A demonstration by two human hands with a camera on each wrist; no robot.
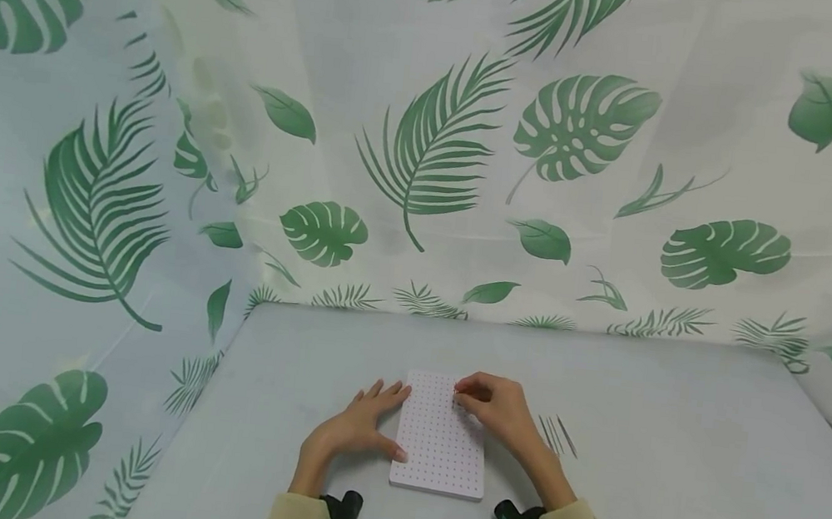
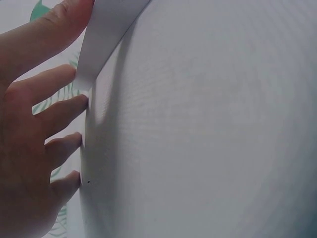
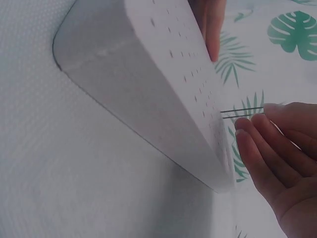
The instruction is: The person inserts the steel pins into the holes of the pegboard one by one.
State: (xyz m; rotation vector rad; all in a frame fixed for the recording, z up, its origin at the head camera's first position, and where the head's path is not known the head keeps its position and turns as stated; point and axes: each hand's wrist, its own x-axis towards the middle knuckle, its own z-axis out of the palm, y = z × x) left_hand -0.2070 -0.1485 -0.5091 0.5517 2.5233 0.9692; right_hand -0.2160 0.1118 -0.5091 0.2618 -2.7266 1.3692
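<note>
A white pegboard (image 1: pixel 435 453) with rows of small holes lies flat on the table. My left hand (image 1: pixel 358 429) is spread beside it, thumb and fingertips touching its left edge; the left wrist view shows the thumb against the side of the pegboard (image 2: pixel 106 39). Over the board's far right part, my right hand (image 1: pixel 495 405) has thumb and fingers pinched together. In the right wrist view, two thin sticks (image 3: pixel 242 109) run between the pinching fingertips (image 3: pixel 272 110) and the holed face. Whether both are held, or one just stands in the board, I cannot tell.
Several thin sticks (image 1: pixel 557 434) lie side by side on the table, right of the board and close to my right forearm. A leaf-printed curtain (image 1: pixel 421 210) rises behind the white table (image 1: pixel 667 467) and at its sides. Black cameras (image 1: pixel 345 507) are strapped to both wrists.
</note>
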